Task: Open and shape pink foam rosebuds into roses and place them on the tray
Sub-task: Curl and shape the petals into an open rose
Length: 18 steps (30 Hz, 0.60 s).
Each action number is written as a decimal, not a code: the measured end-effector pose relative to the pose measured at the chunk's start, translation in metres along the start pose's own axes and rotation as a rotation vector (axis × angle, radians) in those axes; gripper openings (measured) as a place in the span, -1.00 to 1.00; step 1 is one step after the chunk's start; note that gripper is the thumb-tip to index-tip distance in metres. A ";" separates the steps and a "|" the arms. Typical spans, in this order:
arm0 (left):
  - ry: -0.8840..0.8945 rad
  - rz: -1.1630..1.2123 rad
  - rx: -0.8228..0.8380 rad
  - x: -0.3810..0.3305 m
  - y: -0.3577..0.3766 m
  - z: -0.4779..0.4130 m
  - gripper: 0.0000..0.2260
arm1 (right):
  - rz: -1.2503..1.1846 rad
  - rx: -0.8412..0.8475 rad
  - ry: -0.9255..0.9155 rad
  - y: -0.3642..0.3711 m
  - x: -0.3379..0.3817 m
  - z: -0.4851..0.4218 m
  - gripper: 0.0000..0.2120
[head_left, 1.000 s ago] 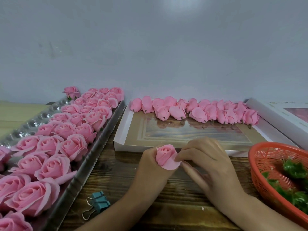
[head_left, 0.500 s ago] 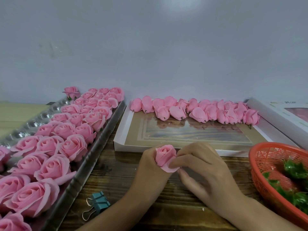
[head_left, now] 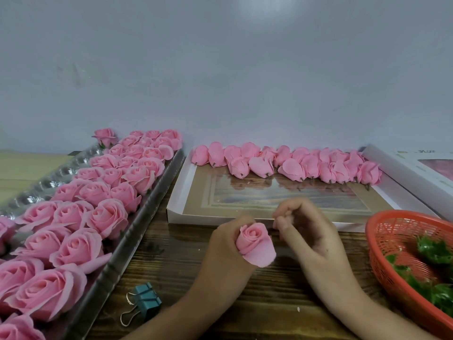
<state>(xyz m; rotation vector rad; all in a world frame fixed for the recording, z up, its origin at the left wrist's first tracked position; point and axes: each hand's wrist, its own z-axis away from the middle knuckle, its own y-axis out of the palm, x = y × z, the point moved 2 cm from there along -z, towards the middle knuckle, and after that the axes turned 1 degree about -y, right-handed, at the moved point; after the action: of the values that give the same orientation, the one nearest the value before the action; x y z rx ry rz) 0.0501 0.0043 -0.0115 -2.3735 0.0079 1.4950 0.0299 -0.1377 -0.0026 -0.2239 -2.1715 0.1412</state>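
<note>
Head view. The left hand (head_left: 228,246) is gripping a bud (head_left: 255,244) low over the table (head_left: 171,253), near centre. The fingers are closing round the bud's base, and the bud is hiding most of them. One outer petal is flaring down and to the right, while the inner petals are sitting in a tight spiral. The right hand (head_left: 308,229) is hovering just right of the bud with its fingers curled in and nothing visible between them. Whether the fingertips are touching the bud cannot be told.

At left, opened roses (head_left: 105,217) are filling a silver tray (head_left: 137,229) in rows running from near to far. The picture's left and near edges are cutting the tray off, and the roses are hiding most of its floor. One rose is standing apart at the far corner.

Beyond the hands, closed buds (head_left: 286,163) are lying in a row along the far side of a shallow white box (head_left: 186,192), overlapping so that a count is uncertain. A second box (head_left: 402,173) at far right is running out of view, its printing too small to read. A red basket (head_left: 392,231) holding green leaves (head_left: 434,249) is being cropped by the right edge. A teal clip (head_left: 147,299) is lying on the table beside the tray.
</note>
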 end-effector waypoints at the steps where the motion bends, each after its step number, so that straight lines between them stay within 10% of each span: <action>1: 0.025 -0.031 0.010 -0.001 0.002 0.000 -0.73 | -0.026 -0.009 0.043 0.000 -0.003 -0.002 -0.93; 18: 0.091 -0.036 0.019 -0.003 0.005 0.002 -0.87 | -0.032 0.122 0.102 0.003 -0.005 -0.004 -0.83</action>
<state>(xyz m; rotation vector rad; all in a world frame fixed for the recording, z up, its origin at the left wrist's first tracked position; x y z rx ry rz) 0.0464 -0.0001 -0.0108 -2.4118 0.0006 1.3634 0.0365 -0.1354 -0.0045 -0.1241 -2.0562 0.2383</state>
